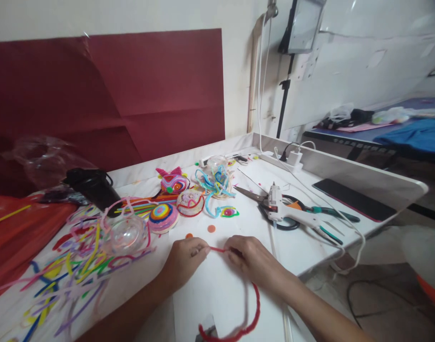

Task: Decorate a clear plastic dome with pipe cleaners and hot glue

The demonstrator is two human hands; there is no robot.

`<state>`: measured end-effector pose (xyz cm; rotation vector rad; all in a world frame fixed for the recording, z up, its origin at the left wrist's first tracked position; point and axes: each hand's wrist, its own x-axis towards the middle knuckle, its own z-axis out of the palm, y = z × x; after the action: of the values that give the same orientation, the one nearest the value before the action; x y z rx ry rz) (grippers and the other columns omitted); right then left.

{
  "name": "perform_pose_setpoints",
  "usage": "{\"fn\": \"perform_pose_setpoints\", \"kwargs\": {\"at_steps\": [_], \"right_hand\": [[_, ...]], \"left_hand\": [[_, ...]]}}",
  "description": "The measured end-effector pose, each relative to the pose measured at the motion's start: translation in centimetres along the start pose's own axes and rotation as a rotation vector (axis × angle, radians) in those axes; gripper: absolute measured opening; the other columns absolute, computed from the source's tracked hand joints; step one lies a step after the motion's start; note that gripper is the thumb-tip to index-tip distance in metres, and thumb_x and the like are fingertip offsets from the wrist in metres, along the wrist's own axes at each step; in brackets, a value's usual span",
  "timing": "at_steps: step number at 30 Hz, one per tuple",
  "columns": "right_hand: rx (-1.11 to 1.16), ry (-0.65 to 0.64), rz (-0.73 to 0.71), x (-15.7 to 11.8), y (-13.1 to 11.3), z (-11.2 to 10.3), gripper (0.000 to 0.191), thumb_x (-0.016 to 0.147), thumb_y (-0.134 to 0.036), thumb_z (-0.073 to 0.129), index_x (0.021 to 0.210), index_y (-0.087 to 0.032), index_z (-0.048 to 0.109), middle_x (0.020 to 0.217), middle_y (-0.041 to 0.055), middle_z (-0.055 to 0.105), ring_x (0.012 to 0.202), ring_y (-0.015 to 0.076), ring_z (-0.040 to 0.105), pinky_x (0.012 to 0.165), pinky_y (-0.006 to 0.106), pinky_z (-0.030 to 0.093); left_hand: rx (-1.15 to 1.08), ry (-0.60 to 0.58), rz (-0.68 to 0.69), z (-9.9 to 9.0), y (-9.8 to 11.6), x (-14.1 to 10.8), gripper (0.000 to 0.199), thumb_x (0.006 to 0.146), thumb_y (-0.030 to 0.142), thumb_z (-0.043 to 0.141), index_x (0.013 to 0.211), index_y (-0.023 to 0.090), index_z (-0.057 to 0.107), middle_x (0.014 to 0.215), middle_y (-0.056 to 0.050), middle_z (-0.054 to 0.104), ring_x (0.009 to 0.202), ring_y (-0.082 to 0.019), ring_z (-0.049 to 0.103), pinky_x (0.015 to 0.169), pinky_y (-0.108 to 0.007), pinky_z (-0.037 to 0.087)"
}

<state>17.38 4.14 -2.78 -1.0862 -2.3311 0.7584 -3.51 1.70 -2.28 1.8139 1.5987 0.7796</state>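
Note:
A red pipe cleaner is stretched between my two hands, then curves down toward the front of the table. My left hand pinches one end of it. Close by on the right, my right hand is closed on the same strand, with the long tail hanging below. Under both hands lies a white sheet. Just beyond them are two small orange discs, one flat on the sheet and another partly behind my left hand. The tail's tip touches a small grey object at the bottom edge.
Loose colourful pipe cleaners and a clear plastic dome spread over the left side. Coiled round pieces sit farther back. On the right lie a white glue gun, black scissors, green-handled pliers and a dark phone.

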Motion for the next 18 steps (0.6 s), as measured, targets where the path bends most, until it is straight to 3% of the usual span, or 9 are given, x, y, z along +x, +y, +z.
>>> {"fn": "perform_pose_setpoints", "kwargs": {"at_steps": [6, 18], "right_hand": [[0.021, 0.013, 0.020, 0.3, 0.0, 0.3, 0.020, 0.082, -0.009, 0.049, 0.082, -0.017, 0.067, 0.079, 0.0046, 0.068, 0.069, 0.0157, 0.059, 0.065, 0.024, 0.037], [0.003, 0.050, 0.086, 0.3, -0.4, 0.4, 0.018, 0.084, -0.013, 0.050, 0.078, -0.017, 0.067, 0.074, 0.0047, 0.068, 0.065, 0.0149, 0.057, 0.062, 0.024, 0.034]], "left_hand": [[0.069, 0.058, 0.053, -0.3, -0.8, 0.0, 0.015, 0.079, 0.030, 0.057, 0.073, 0.023, 0.068, 0.063, 0.001, 0.062, 0.054, -0.013, 0.051, 0.049, -0.024, 0.035], [0.210, 0.092, 0.194, -0.7, 0.4, 0.6, 0.014, 0.081, 0.026, 0.057, 0.071, 0.023, 0.066, 0.065, 0.000, 0.064, 0.057, -0.014, 0.053, 0.057, -0.026, 0.041]]}}
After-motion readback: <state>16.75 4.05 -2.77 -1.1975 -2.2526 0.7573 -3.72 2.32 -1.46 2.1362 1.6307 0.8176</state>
